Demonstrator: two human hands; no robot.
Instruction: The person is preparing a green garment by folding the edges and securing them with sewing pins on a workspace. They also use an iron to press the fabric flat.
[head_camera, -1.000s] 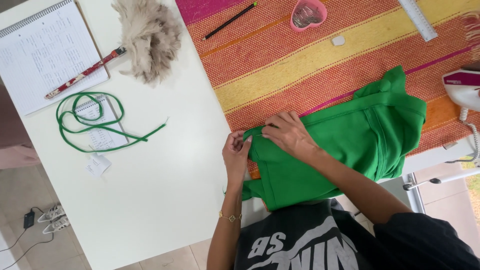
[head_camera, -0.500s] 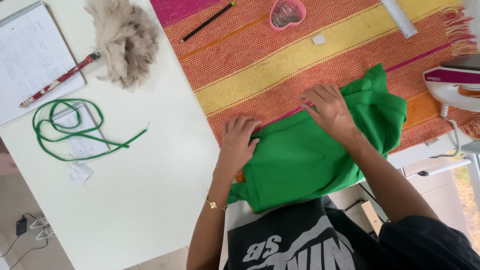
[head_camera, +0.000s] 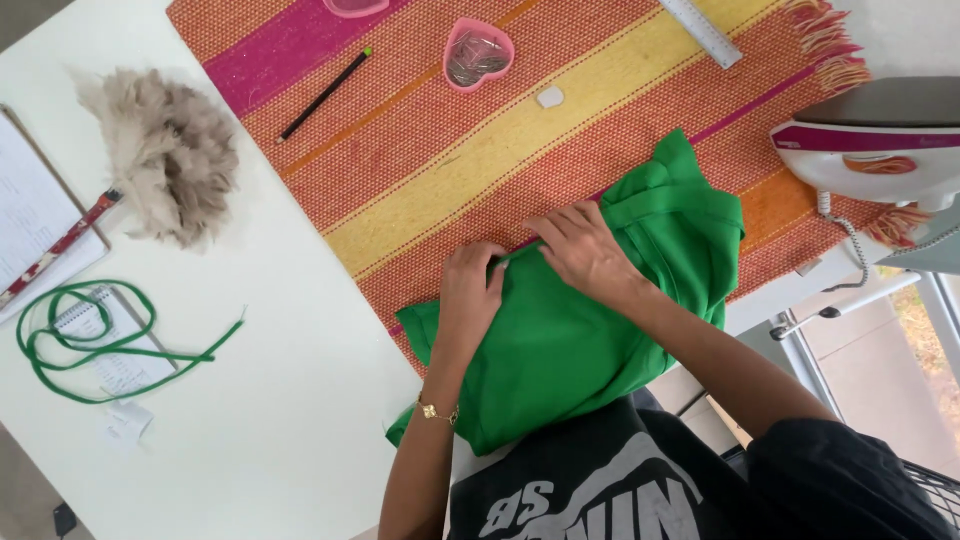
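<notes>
Both hands flat on green fabric (head_camera: 590, 340) over striped mat (head_camera: 440, 170) on desk (head_camera: 250, 400): left hand (head_camera: 472, 300) and right hand (head_camera: 585, 250) open-palmed, grip on nothing, pressing its folded edge.

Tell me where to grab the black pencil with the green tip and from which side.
Pinch the black pencil with the green tip at mid-shaft, coming straight down from above: it lies flat and slanted on the striped woven mat, with clear mat on either side.

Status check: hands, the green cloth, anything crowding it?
Left hand and right hand flat on green cloth, gripping nothing. Cloth folded on striped mat. Iron close at right.
</notes>
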